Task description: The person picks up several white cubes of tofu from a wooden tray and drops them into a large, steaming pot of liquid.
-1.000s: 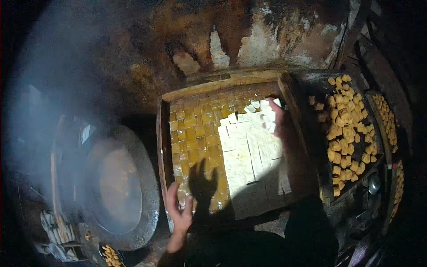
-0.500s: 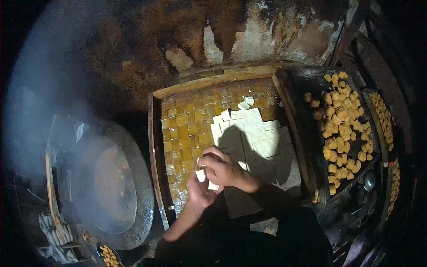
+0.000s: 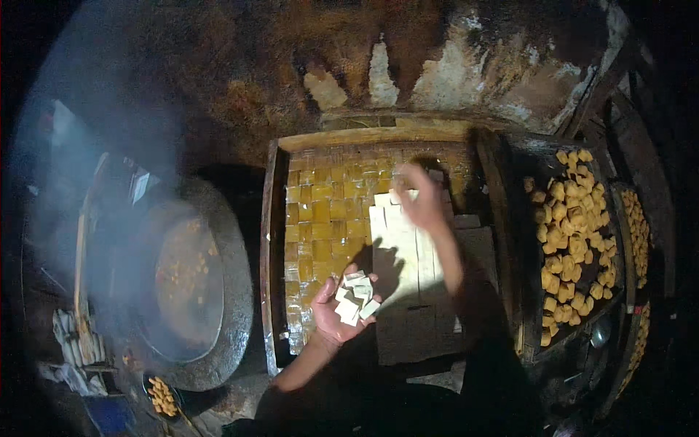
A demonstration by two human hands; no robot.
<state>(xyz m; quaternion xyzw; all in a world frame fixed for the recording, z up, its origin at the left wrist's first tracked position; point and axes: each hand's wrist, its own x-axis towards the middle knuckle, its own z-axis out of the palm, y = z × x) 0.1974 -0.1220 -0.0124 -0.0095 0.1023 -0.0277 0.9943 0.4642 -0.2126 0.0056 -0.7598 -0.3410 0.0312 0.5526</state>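
Note:
My left hand (image 3: pixel 333 320) is palm up over the near part of the woven tray (image 3: pixel 313 200), cupped under a small pile of white tofu pieces (image 3: pixel 356 296). A sheet of cut tofu (image 3: pixel 404 251) covers the right side of the tray, its cut lines showing and its near part in shadow. My right hand (image 3: pixel 425 204) reaches over the far edge of this sheet. Its fingers are bent together beside small loose tofu pieces; what they pinch, if anything, is hidden.
A wooden frame (image 3: pixel 271 218) borders the tray. To the left stands a large steaming pan (image 3: pixel 239 291) with small pieces floating in liquid (image 3: pixel 186 280). Golden fried pieces (image 3: pixel 575 218) fill a dark tray at right. A ladle of fried pieces (image 3: pixel 162 397) lies at lower left.
My hands have parted. The right has moved away to the tofu's far edge; the left has turned open upward, showing several tofu pieces in its palm. The view has shifted slightly.

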